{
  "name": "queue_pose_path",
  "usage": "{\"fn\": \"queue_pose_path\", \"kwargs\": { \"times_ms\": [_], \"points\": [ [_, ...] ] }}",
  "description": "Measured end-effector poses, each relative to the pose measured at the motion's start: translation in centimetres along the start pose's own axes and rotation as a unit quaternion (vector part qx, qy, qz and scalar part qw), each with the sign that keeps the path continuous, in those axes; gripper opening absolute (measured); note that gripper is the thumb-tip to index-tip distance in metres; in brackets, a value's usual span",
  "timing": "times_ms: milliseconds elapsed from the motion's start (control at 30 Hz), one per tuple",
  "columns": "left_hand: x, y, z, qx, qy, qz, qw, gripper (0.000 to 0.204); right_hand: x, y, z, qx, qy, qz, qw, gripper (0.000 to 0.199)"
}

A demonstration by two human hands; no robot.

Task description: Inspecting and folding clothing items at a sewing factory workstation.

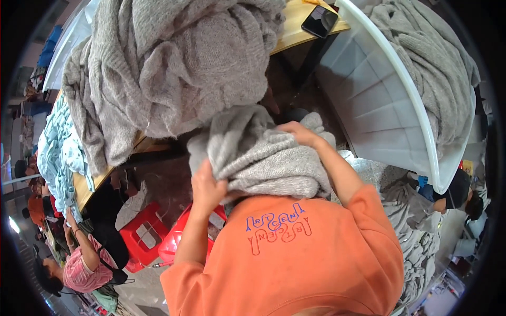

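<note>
A bundle of soft grey knit fabric (274, 163), which looks like a knitted garment, lies gathered in folds across my lap. My left hand (207, 184) is closed on its left edge, thumb side against the folds. At its upper right, my right hand (299, 132) grips the knit, with the fingertips partly sunk in the fabric. Just beyond the bundle, a large heap of the same grey knitwear (179, 63) hangs over the table edge. The garment's full shape is hidden by its folds.
On the wooden table (290, 31) lies a black phone (319, 21). A large pale plastic bin (369, 100) on the right holds more grey knitwear (427, 63). Red stools (141, 234) stand at left. A person in pink (87, 266) handles light blue fabric (60, 152); another person (456, 192) is at right.
</note>
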State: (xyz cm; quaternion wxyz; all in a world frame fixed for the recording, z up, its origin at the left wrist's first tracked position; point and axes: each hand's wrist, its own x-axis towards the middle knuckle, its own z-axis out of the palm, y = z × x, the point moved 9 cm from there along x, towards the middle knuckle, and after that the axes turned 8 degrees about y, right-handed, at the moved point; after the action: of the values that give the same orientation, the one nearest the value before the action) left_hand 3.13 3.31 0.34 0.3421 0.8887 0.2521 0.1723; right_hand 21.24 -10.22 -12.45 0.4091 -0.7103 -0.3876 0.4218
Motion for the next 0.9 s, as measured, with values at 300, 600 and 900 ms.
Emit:
{"fn": "queue_pose_path", "kwargs": {
  "times_ms": [300, 600, 900],
  "points": [
    [1.0, 6.2, 8.2, -0.464, -0.256, -0.111, 0.841, 0.027, -8.0, -7.0, -4.4, 0.324, 0.133, -0.082, 0.933, 0.043],
    [-1.9, -3.6, 2.3, -0.091, -0.347, -0.190, 0.914, 0.109, -7.9, -6.2, 1.5, 0.002, -0.154, 0.010, 0.988, 0.046],
    [-5.6, -12.5, 8.3, 0.085, -0.066, -0.226, 0.968, 0.034, -6.7, -5.2, 2.3, 0.090, -0.140, -0.004, 0.986, 0.040]
  ]
}}
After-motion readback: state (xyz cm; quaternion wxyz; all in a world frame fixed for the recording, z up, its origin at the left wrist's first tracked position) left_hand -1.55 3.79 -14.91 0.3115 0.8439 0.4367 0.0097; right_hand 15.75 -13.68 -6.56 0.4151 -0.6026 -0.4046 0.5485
